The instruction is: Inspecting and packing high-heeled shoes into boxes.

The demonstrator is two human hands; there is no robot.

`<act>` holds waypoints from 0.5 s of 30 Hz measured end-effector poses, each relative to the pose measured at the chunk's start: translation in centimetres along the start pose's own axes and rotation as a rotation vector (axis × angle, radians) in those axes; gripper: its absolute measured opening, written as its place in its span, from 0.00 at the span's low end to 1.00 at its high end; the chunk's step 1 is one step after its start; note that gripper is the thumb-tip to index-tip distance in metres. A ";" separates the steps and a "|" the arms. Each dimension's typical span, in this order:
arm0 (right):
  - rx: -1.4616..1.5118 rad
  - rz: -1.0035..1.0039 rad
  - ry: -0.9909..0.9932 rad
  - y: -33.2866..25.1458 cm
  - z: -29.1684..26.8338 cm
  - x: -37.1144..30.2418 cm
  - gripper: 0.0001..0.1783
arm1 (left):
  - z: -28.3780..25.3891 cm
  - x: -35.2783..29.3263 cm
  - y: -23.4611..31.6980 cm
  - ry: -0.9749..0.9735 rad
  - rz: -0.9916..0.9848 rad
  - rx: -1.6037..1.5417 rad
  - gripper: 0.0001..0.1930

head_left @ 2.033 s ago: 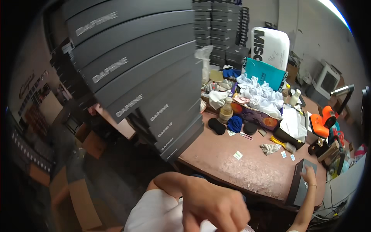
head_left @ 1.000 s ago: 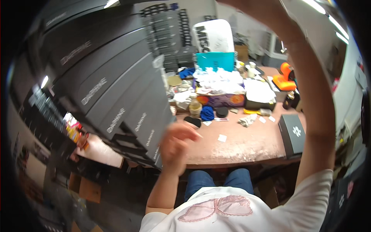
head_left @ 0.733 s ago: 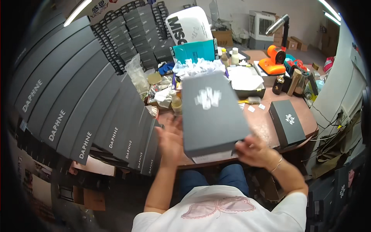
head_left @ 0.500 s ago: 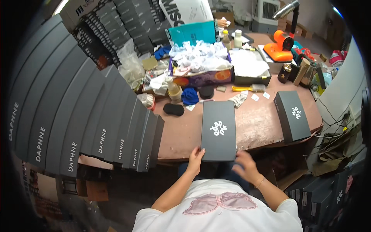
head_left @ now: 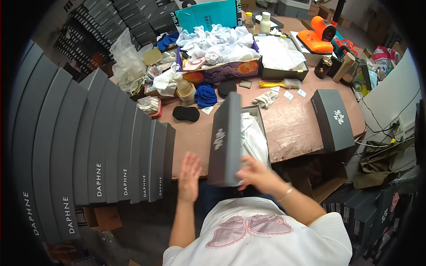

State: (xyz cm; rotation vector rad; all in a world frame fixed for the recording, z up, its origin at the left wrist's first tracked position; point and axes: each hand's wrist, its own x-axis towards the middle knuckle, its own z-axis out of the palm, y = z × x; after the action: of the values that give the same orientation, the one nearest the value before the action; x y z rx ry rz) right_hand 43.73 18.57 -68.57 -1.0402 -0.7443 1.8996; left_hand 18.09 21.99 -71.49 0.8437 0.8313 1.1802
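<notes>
A dark grey shoebox (head_left: 262, 126) lies on the table in front of me, with white tissue paper (head_left: 254, 141) showing inside. Its lid (head_left: 224, 148) is tilted up on its long left side, slightly blurred. My right hand (head_left: 255, 173) grips the lid's near right edge, the fingers curled round it. To the left of the lid, my left hand (head_left: 190, 175) is held up with its fingers stretched, apart from the lid and holding nothing.
A tall stack of dark shoeboxes (head_left: 95, 146) rises at the left. Another closed shoebox (head_left: 335, 119) stands at the table's right end. Farther back are a carton of crumpled paper (head_left: 222, 71), a yellow-handled brush (head_left: 279, 84), a black oval pad (head_left: 185, 114) and an orange device (head_left: 317, 35).
The lid, flat on the box before, has been raised and tipped left, baring the tissue paper. My right hand has taken hold of it; my left hand has let go and moved left.
</notes>
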 end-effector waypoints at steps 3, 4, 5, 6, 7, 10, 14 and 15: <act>-0.756 -0.313 -0.276 1.9 4.6 1.6 0.25 | -4.1 1.1 2.6 -0.071 -0.062 0.333 0.41; -0.882 -0.496 -0.155 2.5 3.8 2.5 0.26 | -6.1 2.0 1.6 -0.034 -0.028 0.772 0.42; -1.009 -0.671 -0.021 2.9 2.4 3.2 0.28 | -4.4 2.0 2.6 0.072 -0.019 1.158 0.40; -1.013 -0.538 0.035 -0.4 1.4 3.1 0.29 | -5.1 1.7 1.9 0.156 0.088 1.439 0.38; -1.331 -0.583 0.226 -0.9 -1.0 3.6 0.29 | -5.6 1.7 1.0 0.235 0.210 1.708 0.36; -1.675 -0.555 0.391 -0.7 -7.4 5.5 0.35 | 2.4 4.3 -0.2 -0.251 0.343 1.344 0.31; -1.891 -0.338 0.370 2.2 -10.0 11.0 0.38 | 10.2 9.3 -7.1 -0.488 0.550 1.509 0.28; -1.853 -0.258 0.262 1.0 -10.1 11.2 0.38 | 9.9 9.9 -7.8 -0.478 0.474 1.518 0.28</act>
State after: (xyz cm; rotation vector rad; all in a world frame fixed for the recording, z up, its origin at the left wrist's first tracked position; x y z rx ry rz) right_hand 48.63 28.86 -78.49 -1.9195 -2.3835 0.3559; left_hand 31.98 29.22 -75.00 2.5431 1.0838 0.4727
